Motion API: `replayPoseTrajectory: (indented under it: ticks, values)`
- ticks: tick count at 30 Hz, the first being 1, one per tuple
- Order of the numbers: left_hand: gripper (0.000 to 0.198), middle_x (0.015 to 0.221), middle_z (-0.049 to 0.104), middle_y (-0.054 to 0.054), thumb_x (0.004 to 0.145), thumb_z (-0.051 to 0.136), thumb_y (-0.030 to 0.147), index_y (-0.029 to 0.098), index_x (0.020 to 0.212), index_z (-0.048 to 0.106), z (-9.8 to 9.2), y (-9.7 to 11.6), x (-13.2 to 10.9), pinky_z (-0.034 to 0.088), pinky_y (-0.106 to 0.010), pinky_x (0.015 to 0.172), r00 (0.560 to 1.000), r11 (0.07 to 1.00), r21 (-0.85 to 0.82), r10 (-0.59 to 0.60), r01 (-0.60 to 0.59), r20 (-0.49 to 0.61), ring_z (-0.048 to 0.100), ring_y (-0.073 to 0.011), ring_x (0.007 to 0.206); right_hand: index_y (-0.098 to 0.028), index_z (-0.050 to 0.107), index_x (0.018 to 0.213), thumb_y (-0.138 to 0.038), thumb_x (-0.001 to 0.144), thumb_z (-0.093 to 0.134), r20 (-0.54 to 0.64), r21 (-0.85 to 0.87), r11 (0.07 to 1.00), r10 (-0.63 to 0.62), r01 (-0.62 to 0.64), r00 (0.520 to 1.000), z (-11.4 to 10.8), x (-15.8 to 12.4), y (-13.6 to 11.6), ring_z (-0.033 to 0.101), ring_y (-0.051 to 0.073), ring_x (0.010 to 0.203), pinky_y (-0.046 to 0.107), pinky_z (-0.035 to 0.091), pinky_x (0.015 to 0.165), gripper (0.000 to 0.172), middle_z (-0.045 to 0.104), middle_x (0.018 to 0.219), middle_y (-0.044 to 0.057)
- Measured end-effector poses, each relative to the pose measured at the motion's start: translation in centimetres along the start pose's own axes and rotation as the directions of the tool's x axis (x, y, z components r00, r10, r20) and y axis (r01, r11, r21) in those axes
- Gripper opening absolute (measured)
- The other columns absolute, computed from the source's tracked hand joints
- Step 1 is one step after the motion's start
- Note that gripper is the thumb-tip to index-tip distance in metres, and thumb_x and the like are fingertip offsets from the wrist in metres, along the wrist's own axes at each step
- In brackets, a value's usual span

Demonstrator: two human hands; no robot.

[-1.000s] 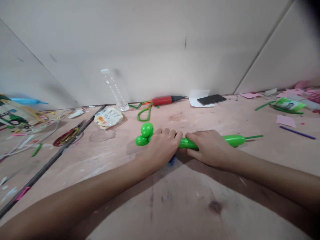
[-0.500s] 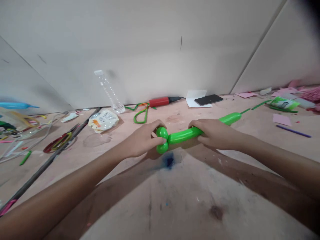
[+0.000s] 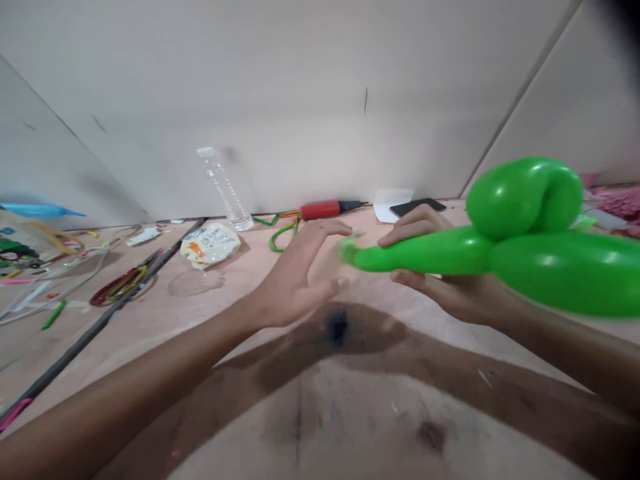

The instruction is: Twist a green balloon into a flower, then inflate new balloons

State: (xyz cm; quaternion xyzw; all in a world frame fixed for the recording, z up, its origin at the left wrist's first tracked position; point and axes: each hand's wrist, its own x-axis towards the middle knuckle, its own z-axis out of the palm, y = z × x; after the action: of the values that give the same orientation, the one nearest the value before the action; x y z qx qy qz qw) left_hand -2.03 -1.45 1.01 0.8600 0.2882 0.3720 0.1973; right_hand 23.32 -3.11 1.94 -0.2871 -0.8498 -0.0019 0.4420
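Observation:
A long green balloon (image 3: 425,252), twisted into segments, stretches from the middle of the view to the right edge. Its looped, bulging part (image 3: 520,197) rises at the right, close to the camera. Toward the left it ends in a small, smeared tip (image 3: 349,252). My right hand (image 3: 425,267) is wrapped round the straight segment from behind, with thumb below and fingers above. My left hand (image 3: 305,277) is open just left of the tip, thumb and fingers apart and not touching the balloon.
Against the wall are a clear plastic bottle (image 3: 227,193), a red hand pump (image 3: 320,210), green balloon strips (image 3: 280,239) and a dark phone (image 3: 417,207). A crumpled wrapper (image 3: 210,245) and scissors (image 3: 123,280) lie at the left. Pink scraps (image 3: 617,200) are at the far right.
The balloon has been turned round: its looped part is now at the right and its narrow end at the left. My left hand has let go of the small bubbles and opened.

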Motion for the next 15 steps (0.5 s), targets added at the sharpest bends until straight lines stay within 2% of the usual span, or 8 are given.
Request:
replayPoseTrajectory:
  ticks: [2, 4, 6, 8, 10, 11, 13, 15]
  values:
    - [0.057, 0.139, 0.057, -0.015, 0.082, 0.071, 0.045, 0.018, 0.129, 0.054, 0.3, 1.9, 0.1, 0.034, -0.045, 0.111, 0.997, 0.988, 0.138, 0.056, -0.062, 0.049, 0.050, -0.0328, 0.130, -0.024, 0.070, 0.112, -0.039, 0.090, 0.070, 0.122, 0.280, 0.953, 0.083, -0.115, 0.989, 0.2, -0.1, -0.4, 0.068, 0.021, 0.102, 0.036, 0.058, 0.091, 0.027, 0.072, 0.106, 0.003]
    - [0.048, 0.118, 0.068, -0.013, 0.087, 0.064, 0.052, 0.018, 0.120, 0.058, 0.7, 3.7, 0.0, 0.044, -0.043, 0.095, 0.981, 0.975, 0.202, -0.129, 0.098, 0.147, 0.062, -0.0313, 0.108, -0.027, 0.069, 0.111, -0.037, 0.085, 0.077, 0.237, 0.582, 0.757, 0.191, -0.297, 0.952, 0.8, -0.4, -0.3, 0.069, 0.021, 0.101, 0.038, 0.059, 0.088, 0.029, 0.071, 0.109, 0.003]
    - [0.041, 0.092, 0.072, -0.008, 0.092, 0.055, 0.054, 0.018, 0.112, 0.059, 1.0, 4.9, -0.2, 0.047, -0.037, 0.076, 0.910, 0.931, 0.198, -0.348, 0.306, 0.227, 0.065, -0.0265, 0.084, -0.026, 0.070, 0.108, -0.039, 0.084, 0.077, 0.280, 0.720, 0.555, 0.317, -0.417, 0.906, 1.5, -0.8, 0.0, 0.069, 0.022, 0.097, 0.037, 0.059, 0.082, 0.028, 0.070, 0.107, 0.003]
    - [0.032, 0.083, 0.070, -0.004, 0.093, 0.053, 0.048, 0.019, 0.102, 0.062, 1.0, 5.7, -0.6, 0.046, -0.033, 0.070, 0.833, 0.892, 0.101, -0.448, 0.440, 0.325, 0.064, -0.0233, 0.076, -0.024, 0.072, 0.101, -0.042, 0.087, 0.073, 0.267, 0.754, 0.456, 0.445, -0.473, 0.855, 2.3, -1.1, 0.2, 0.069, 0.020, 0.088, 0.034, 0.059, 0.073, 0.023, 0.070, 0.100, 0.003]
    - [0.025, 0.087, 0.070, -0.004, 0.089, 0.057, 0.042, 0.019, 0.093, 0.064, 1.1, 6.1, -1.2, 0.047, -0.032, 0.072, 0.773, 0.837, -0.074, -0.463, 0.543, 0.434, 0.065, -0.0228, 0.081, -0.022, 0.071, 0.094, -0.043, 0.089, 0.070, 0.286, 0.729, 0.433, 0.512, -0.531, 0.810, 2.8, -1.5, 0.0, 0.067, 0.019, 0.080, 0.032, 0.059, 0.068, 0.022, 0.070, 0.093, 0.003]
    - [0.025, 0.088, 0.070, -0.004, 0.086, 0.059, 0.041, 0.018, 0.092, 0.065, 1.3, 6.1, -1.5, 0.049, -0.031, 0.072, 0.740, 0.772, -0.179, -0.475, 0.610, 0.475, 0.066, -0.0231, 0.082, -0.022, 0.071, 0.092, -0.044, 0.089, 0.070, 0.301, 0.704, 0.449, 0.513, -0.550, 0.804, 3.0, -1.7, -0.3, 0.067, 0.018, 0.078, 0.032, 0.059, 0.068, 0.022, 0.070, 0.090, 0.003]
    - [0.031, 0.080, 0.069, -0.004, 0.084, 0.059, 0.044, 0.018, 0.100, 0.065, 2.0, 6.0, -2.3, 0.051, -0.031, 0.065, 0.656, 0.556, -0.364, -0.530, 0.747, 0.537, 0.067, -0.0222, 0.073, -0.022, 0.071, 0.095, -0.043, 0.092, 0.068, 0.320, 0.648, 0.526, 0.467, -0.550, 0.824, 3.1, -2.0, -1.0, 0.067, 0.019, 0.081, 0.032, 0.059, 0.072, 0.021, 0.071, 0.091, 0.003]
    - [0.042, 0.066, 0.065, 0.000, 0.086, 0.059, 0.050, 0.019, 0.114, 0.060, 3.0, 5.7, -3.1, 0.049, -0.029, 0.051, 0.576, 0.336, -0.478, -0.602, 0.811, 0.553, 0.061, -0.0184, 0.054, -0.023, 0.070, 0.100, -0.038, 0.094, 0.066, 0.307, 0.595, 0.640, 0.379, -0.487, 0.873, 3.0, -2.4, -1.5, 0.069, 0.019, 0.086, 0.033, 0.060, 0.077, 0.017, 0.072, 0.097, 0.003]
